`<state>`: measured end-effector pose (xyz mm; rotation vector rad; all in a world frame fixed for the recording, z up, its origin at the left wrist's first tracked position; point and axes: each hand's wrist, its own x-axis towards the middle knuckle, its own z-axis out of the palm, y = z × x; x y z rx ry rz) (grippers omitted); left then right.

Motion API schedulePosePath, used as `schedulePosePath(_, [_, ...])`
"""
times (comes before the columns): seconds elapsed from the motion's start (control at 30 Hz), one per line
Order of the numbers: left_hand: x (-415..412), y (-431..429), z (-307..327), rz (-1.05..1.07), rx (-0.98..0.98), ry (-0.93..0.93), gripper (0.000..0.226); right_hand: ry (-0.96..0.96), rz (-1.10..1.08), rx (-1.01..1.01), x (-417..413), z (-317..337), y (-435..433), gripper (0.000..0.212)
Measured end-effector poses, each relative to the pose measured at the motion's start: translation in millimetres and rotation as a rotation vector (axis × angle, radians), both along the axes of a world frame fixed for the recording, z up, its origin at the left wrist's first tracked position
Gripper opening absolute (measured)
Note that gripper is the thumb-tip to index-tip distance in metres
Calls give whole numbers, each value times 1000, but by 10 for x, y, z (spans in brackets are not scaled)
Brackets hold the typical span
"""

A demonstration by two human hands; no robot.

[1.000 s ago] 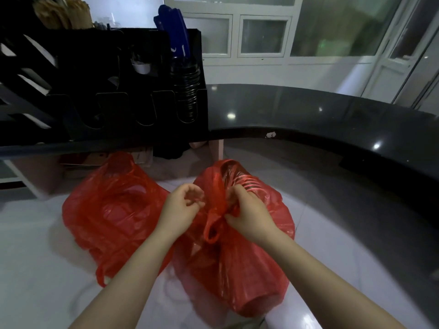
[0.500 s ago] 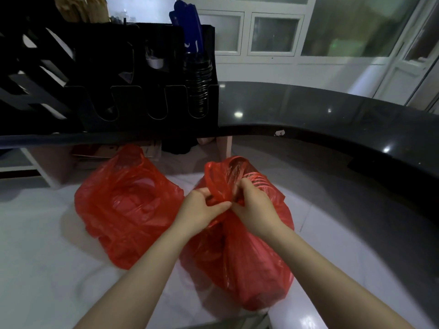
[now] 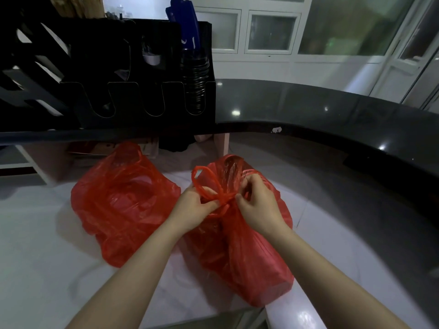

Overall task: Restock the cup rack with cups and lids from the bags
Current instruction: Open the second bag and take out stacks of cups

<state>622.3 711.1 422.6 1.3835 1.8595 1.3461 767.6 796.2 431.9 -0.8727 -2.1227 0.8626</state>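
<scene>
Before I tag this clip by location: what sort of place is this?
Probably a café or drink-shop counter: a black cup rack holding a dark stack of cups or lids stands on a curved glossy countertop, with a tied red bag and a second red bag below.

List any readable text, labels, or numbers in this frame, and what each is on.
No text can be read anywhere.
White marks on the blue packet above the cup rack: too blurred to read.
Tied red bag and other red bag: no print visible.
</scene>
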Motion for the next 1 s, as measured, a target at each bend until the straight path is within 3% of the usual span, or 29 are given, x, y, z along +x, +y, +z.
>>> schedulePosePath(0.1, [20,5,0,45,46,13,19,-233,37,151,-27,50,36,22])
schedulePosePath(0.2, [58,16,34,113,208,-92,30,-388,36,223,-55,84,62,29])
schedulePosePath(0.4, [35,-71,90,-18,279,-329,18,-291,74,135,29,153,119,4])
schedulePosePath(0.47, [16,-92,96,-3,272,-393,21,-291,48,131,33,151,140,10])
schedulePosePath(0.57, [-60,-167,62,-36,227,-330,26,-202,-139,42,20,130,179,13])
schedulePosePath(0.67, [-124,-222,-26,-80,177,-184,9,-79,-238,-182,23,131,214,15])
schedulePosePath(0.87, [-137,-175,-68,-13,193,-194,35,-45,-134,-233,9,123,173,30])
schedulePosePath(1.0, [-158,-108,-99,81,171,-382,40,-77,-78,-213,52,129,212,19])
